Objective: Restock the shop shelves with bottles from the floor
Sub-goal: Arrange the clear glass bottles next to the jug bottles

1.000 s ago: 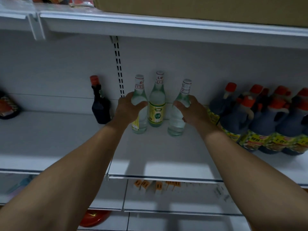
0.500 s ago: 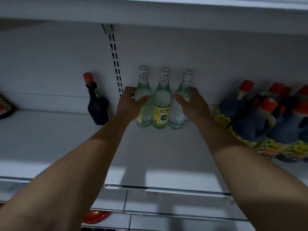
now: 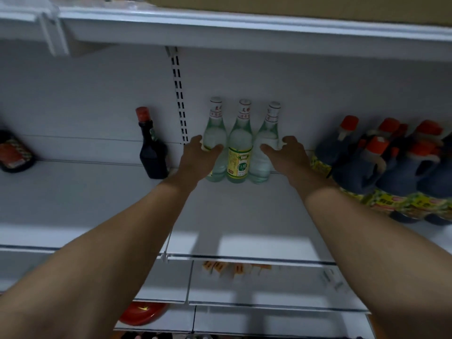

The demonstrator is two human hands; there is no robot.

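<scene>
Three clear glass bottles with white-and-red caps stand side by side against the back wall of the white shelf (image 3: 244,211). My left hand (image 3: 195,160) grips the left bottle (image 3: 215,133), with the thumb across its front. My right hand (image 3: 291,155) grips the right bottle (image 3: 267,133) the same way. The middle bottle (image 3: 241,143) shows a yellow-green label and stands between them, touching both. All three are upright on the shelf.
A dark bottle with a red cap (image 3: 151,152) stands left of the slotted upright (image 3: 179,99). Several dark jugs with orange caps (image 3: 391,167) crowd the right end. A dark packet (image 3: 14,152) lies far left. Another shelf (image 3: 244,30) hangs close overhead; a red object (image 3: 144,311) lies below.
Both hands have pushed the outer bottles back and inward, so the three now stand tight together at the back wall. The camera has tipped down slightly.
</scene>
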